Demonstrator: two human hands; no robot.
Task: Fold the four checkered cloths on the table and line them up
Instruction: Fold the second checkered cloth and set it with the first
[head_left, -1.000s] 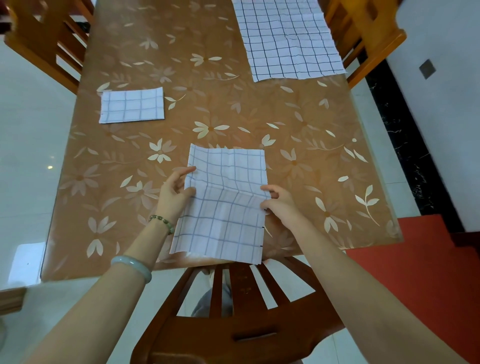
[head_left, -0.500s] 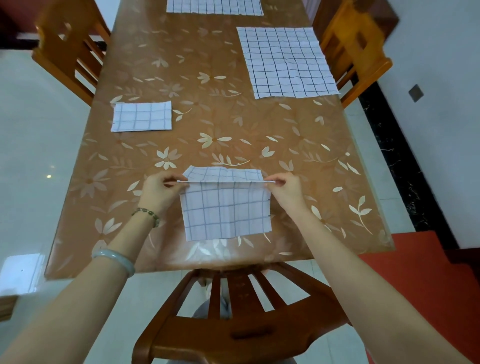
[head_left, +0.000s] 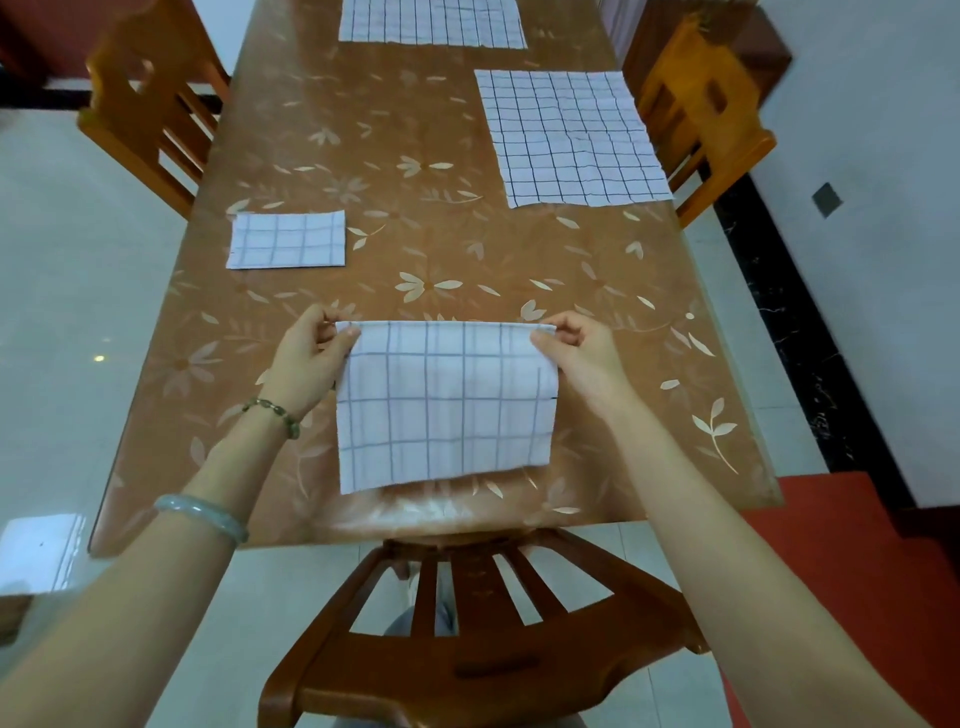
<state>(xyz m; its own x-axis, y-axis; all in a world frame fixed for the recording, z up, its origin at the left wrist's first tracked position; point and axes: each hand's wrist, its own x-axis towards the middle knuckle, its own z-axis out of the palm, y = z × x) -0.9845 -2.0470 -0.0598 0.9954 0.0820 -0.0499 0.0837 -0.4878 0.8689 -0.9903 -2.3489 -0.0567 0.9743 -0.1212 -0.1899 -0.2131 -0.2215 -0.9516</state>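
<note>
A white checkered cloth (head_left: 447, 405), folded in half, hangs just above the near part of the table. My left hand (head_left: 311, 358) pinches its upper left corner and my right hand (head_left: 576, 353) pinches its upper right corner. Its lower edge lies near the table's front edge. A small folded checkered cloth (head_left: 288, 240) lies flat at the left side. An unfolded checkered cloth (head_left: 571, 137) is spread at the right. Another unfolded cloth (head_left: 431, 23) lies at the far end, cut off by the frame.
The brown table (head_left: 415, 249) has a glossy flower-patterned cover. A wooden chair (head_left: 467, 639) stands right in front of me, another chair (head_left: 150, 114) at the left side and a third chair (head_left: 701, 119) at the right. A pale tiled floor surrounds the table.
The cloth lay long toward me with my hands at its middle. Both hands have lifted it, folded it in half and raised the folded top edge; the view has tilted up, showing the far cloth.
</note>
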